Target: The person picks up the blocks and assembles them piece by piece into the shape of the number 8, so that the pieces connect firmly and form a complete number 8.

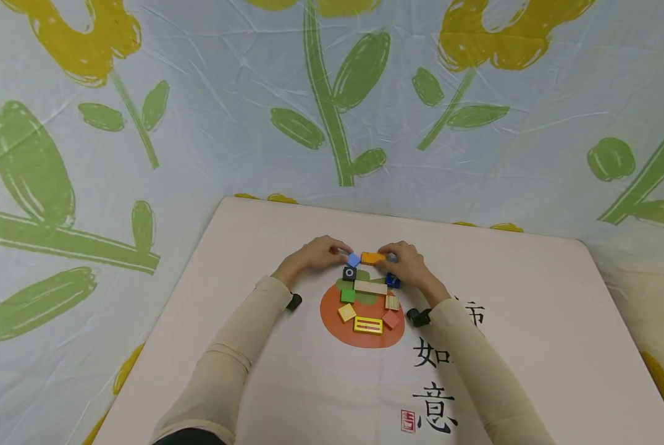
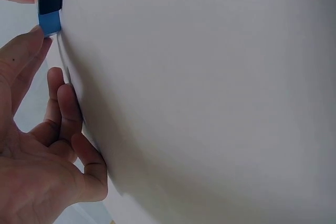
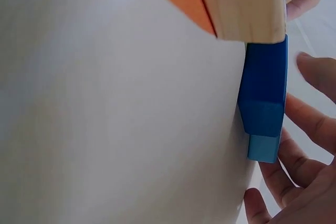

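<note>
My left hand (image 1: 323, 252) pinches a light blue block (image 1: 353, 259) at its outer edge with thumb and forefinger. The other fingers curl loosely near the tabletop in the left wrist view. My right hand (image 1: 408, 262) has thumb and forefinger at the right end of an orange block (image 1: 370, 258). A dark blue block (image 3: 265, 74) and a lighter blue block (image 3: 263, 148) lie beside the right fingers. These blocks hide the orange one in the right wrist view. Just below the light blue block sits a black block with a white ring (image 1: 349, 273).
More blocks form a ring on an orange and green print: a long wooden block (image 1: 370, 287), a green block (image 1: 348, 296), a yellow block (image 1: 346, 313), a striped yellow block (image 1: 368, 325) and a red block (image 1: 390, 319). The pale table (image 1: 287, 383) bears black characters at right.
</note>
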`<action>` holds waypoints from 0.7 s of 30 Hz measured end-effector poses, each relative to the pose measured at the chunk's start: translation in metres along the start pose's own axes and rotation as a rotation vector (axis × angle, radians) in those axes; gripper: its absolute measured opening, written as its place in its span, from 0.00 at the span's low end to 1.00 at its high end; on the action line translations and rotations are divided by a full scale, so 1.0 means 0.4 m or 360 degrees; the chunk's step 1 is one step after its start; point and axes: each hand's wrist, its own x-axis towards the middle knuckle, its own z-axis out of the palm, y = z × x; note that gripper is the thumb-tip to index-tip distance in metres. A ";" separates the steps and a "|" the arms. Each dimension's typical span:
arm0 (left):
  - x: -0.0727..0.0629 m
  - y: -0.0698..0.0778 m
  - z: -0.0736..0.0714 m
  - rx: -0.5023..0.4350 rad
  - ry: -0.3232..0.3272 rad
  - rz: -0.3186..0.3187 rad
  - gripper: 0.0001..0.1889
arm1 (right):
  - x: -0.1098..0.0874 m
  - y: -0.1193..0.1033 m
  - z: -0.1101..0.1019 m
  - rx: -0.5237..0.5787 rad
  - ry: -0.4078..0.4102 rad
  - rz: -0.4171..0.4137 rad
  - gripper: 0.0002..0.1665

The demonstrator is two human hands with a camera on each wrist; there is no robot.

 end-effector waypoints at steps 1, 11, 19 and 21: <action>-0.001 0.001 0.000 -0.0002 0.0002 0.0001 0.15 | 0.000 0.003 0.000 0.0027 0.0012 -0.0021 0.21; -0.007 0.012 -0.003 -0.0045 0.0005 0.0028 0.15 | -0.016 0.017 -0.013 0.0236 0.0072 0.0004 0.18; -0.006 -0.008 0.003 -0.0028 0.0001 0.0046 0.16 | -0.033 0.021 -0.022 0.0259 0.0105 0.0061 0.18; -0.004 -0.017 0.006 -0.0017 0.0001 0.0046 0.17 | -0.039 0.023 -0.025 0.0252 0.0117 0.0074 0.19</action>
